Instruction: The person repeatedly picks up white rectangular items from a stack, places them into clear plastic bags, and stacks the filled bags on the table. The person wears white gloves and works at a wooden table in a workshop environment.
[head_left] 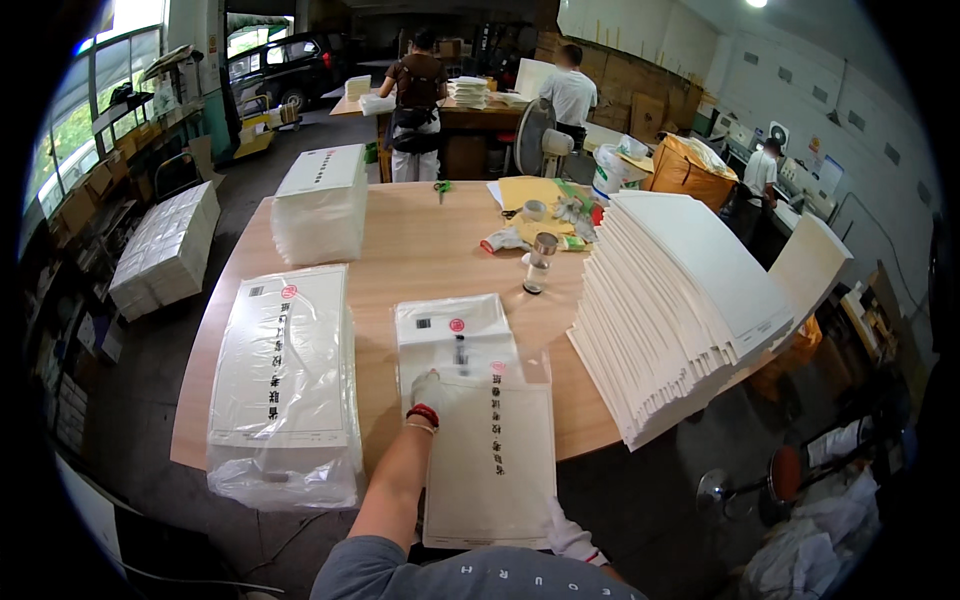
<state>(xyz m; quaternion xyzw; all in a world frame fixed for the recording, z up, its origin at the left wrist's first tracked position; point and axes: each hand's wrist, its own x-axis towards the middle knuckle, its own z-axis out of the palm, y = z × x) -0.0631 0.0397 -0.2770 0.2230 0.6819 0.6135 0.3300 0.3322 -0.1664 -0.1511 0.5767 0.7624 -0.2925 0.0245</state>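
Note:
In front of me a stack of white paper sheets [490, 450] with black vertical print and a red round mark lies partly over a clear plastic bag [405, 350]. Beneath the bag's far part shows another printed sheet [480, 312]. My left hand [427, 388], in a white glove, is closed at the bag's edge by the stack's upper left. My right hand [572, 535], also gloved, grips the stack's lower right edge, its fingers partly hidden. The stack's near end reaches past the table edge toward my body.
Bagged paper stacks [285, 370] [320, 205] stand at left. A tall fanned pile of white sheets [670, 300] fills the right side. A bottle [539, 265], tape roll [534, 210] and green scissors [443, 188] lie farther back. Co-workers stand beyond the table [400, 240].

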